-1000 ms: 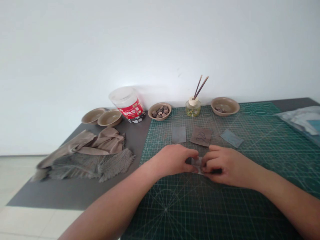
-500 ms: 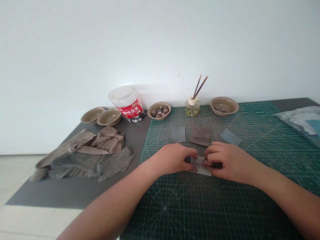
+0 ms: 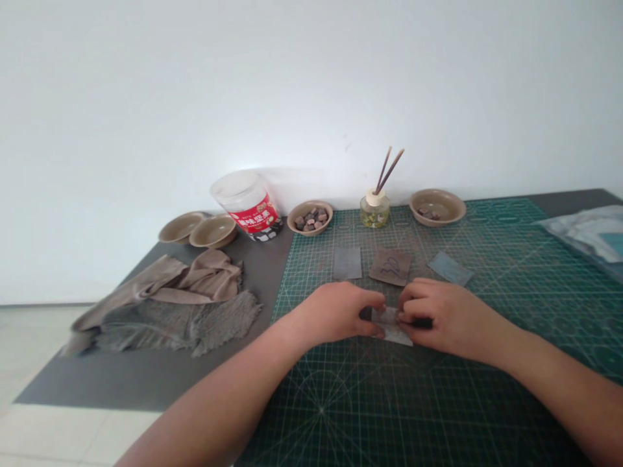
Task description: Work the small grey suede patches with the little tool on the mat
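A small pale grey sheet, apparently sandpaper (image 3: 398, 335), lies on the green cutting mat (image 3: 321, 410). My left hand (image 3: 341, 312) holds its left side, thumb at the lower edge and forefinger at the upper. Bunched fingertips of my right hand (image 3: 438, 314) press down over its right part; whatever they pinch is hidden. Just beyond my hands lie a grey abrasive sheet (image 3: 347, 263), a brown sheet marked "320" (image 3: 390, 266) and a tilted blue-grey sheet (image 3: 450, 268).
Behind stand a bowl (image 3: 291, 224) of small stones (image 3: 311, 219), a reed diffuser (image 3: 374, 211) and a bowl (image 3: 452, 209) with a few stones. Leftward are a red-labelled tub (image 3: 250, 207), two stacked-looking bowls (image 3: 214, 231) and crumpled cloths (image 3: 180, 311). A plastic bag (image 3: 588, 233) lies right.
My hands stay at the sheet with hardly any shift in the fingers. The whole view has moved slightly, so things sit a little lower.
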### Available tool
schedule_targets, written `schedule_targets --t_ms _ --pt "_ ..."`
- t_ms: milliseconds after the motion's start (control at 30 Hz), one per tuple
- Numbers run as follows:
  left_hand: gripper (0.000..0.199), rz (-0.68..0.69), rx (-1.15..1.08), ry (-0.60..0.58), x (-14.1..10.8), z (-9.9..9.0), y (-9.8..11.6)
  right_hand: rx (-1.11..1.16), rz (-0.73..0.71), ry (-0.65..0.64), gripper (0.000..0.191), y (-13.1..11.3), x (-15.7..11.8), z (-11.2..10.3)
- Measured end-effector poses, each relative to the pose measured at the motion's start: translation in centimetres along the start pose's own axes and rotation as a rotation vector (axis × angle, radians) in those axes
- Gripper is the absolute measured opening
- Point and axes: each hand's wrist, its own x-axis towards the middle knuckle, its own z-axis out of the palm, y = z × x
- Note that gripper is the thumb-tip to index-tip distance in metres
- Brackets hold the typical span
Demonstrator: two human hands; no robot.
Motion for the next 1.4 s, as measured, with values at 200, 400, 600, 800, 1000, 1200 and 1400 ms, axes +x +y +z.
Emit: schedule_targets --t_ms 200,400,600,800,1000,1200,1400 --pt "0.033 0.002 -0.007 -0.011 0.0 0.0 -0.1 0.053 -0.064 -0.013 0.009 0.1 0.1 0.3" --pt "0.035 0.011 0.003 0.0 0.1 0.2 -0.3 0.022 -0.12 -0.014 0.009 0.7 0.0 -0.1" --pt "0.035 0.008 0.014 -0.005 0.0 0.1 -0.2 0.05 -0.149 -0.036 0.01 0.7 0.1 -0.1" --pt "0.035 0.004 0.019 -0.018 0.0 -0.1 0.1 0.046 -0.137 -0.019 0.01 0.8 0.2 -0.4" --pt "0.039 -0.005 0.011 -0.021 0.0 0.0 -0.1 0.05 -0.117 -0.034 0.009 0.7 0.2 -0.6" --pt "0.037 0.002 0.011 -0.013 0.0 0.0 0.0 0.123 -0.148 -0.069 0.012 0.8 0.2 -0.5" --pt "0.035 -0.018 0.004 -0.021 0.0 -0.1 0.2 0.085 -0.12 -0.038 0.009 0.4 0.6 -0.2"
